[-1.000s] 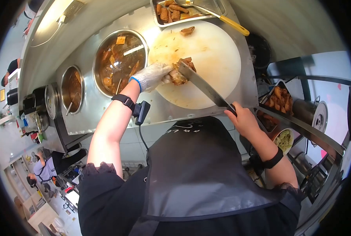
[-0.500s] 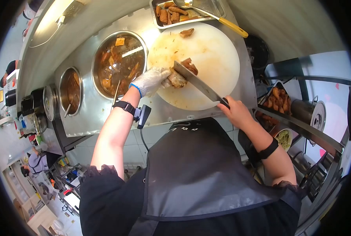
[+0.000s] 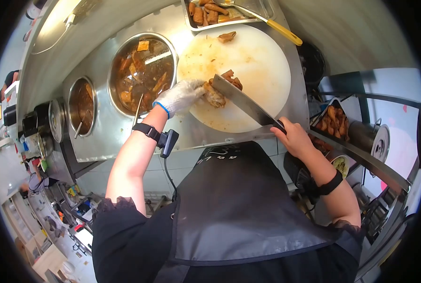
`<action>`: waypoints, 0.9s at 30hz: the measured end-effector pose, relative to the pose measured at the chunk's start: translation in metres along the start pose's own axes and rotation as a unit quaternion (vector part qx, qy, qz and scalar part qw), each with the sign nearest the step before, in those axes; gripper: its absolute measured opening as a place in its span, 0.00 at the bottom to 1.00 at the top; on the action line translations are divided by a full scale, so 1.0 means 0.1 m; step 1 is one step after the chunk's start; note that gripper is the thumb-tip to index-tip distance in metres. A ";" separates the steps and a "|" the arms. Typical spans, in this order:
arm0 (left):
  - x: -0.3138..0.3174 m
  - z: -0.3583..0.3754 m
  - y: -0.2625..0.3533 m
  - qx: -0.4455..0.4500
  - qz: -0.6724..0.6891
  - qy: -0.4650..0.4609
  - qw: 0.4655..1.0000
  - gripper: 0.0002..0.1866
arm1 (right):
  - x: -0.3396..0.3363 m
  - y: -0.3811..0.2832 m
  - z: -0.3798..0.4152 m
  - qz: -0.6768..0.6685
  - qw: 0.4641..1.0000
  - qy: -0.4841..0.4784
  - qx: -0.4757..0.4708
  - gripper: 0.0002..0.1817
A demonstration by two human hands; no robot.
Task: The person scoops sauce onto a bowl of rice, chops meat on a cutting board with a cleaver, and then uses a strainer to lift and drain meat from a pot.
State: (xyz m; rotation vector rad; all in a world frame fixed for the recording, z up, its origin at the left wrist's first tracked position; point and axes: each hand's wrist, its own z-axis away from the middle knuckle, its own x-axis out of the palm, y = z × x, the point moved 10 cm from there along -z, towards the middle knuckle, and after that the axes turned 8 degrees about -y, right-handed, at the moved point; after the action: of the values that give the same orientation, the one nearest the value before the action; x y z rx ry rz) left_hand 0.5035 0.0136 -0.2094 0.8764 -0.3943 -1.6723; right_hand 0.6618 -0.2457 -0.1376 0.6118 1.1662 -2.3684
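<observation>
My gloved left hand is closed on a piece of cooked meat at the left part of the round white cutting board. In my right hand is the handle of a cleaver. Its blade slants up and left across the board, with its tip end beside the held meat. Browned cut pieces lie just beyond the blade, partly hidden by it. Another small piece of meat rests near the board's far edge.
Left of the board stand a large pot of brown broth and a smaller pot. A metal tray of brown food pieces holds a ladle with a yellow handle. At right, a shelf carries a tray of browned meat.
My right hand and the cleaver have shifted slightly right. The cut pieces now sit farther behind the blade, and the held meat shows more plainly. The left hand stays closed on it.
</observation>
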 end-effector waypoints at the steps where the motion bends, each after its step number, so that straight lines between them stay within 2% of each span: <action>1: -0.02 0.04 0.10 -0.001 -0.018 0.000 1.000 0.20 | 0.00 -0.04 -0.01 -0.002 1.000 0.002 0.002 0.19; 3: -0.01 0.13 0.39 0.002 -0.043 -0.003 0.999 0.20 | -0.03 -0.05 -0.02 0.010 0.999 0.015 0.032 0.20; 4: -0.03 0.22 0.57 0.012 -0.078 0.028 0.996 0.20 | -0.01 -0.01 -0.04 0.007 0.999 0.019 0.034 0.20; 6: -0.07 0.31 0.70 0.023 -0.113 0.061 0.991 0.19 | 0.09 0.07 -0.10 -0.085 0.996 0.002 0.015 0.20; 9: -0.11 0.31 0.79 0.061 -0.190 0.048 0.979 0.17 | -0.05 0.10 0.00 -0.108 0.994 0.008 -0.013 0.20; 11: -0.09 0.44 1.02 0.187 -0.329 0.133 0.916 0.13 | -0.04 0.13 0.04 -0.111 0.994 0.001 -0.006 0.20; 14: -0.01 0.47 1.09 0.226 -0.349 0.125 0.901 0.09 | -0.01 0.16 0.07 -0.097 0.995 0.001 -0.009 0.20; 19: 0.02 0.55 1.07 0.190 -0.371 0.139 0.898 0.08 | 0.03 0.13 0.17 -0.060 0.998 0.008 -0.009 0.19; 24: 0.10 0.54 1.01 0.163 -0.400 0.129 0.892 0.07 | 0.03 0.10 0.18 0.041 0.998 0.052 -0.001 0.20; 27: 0.19 0.55 1.02 0.154 -0.461 0.133 0.864 0.07 | -0.10 0.01 0.17 0.080 0.993 0.087 0.020 0.21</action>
State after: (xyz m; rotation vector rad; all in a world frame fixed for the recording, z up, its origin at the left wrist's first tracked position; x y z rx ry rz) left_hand 0.5322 -0.0442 -0.1116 1.6940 -0.0184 -2.3334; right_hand 0.6672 -0.2584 -0.1229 0.9054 1.0987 -2.2440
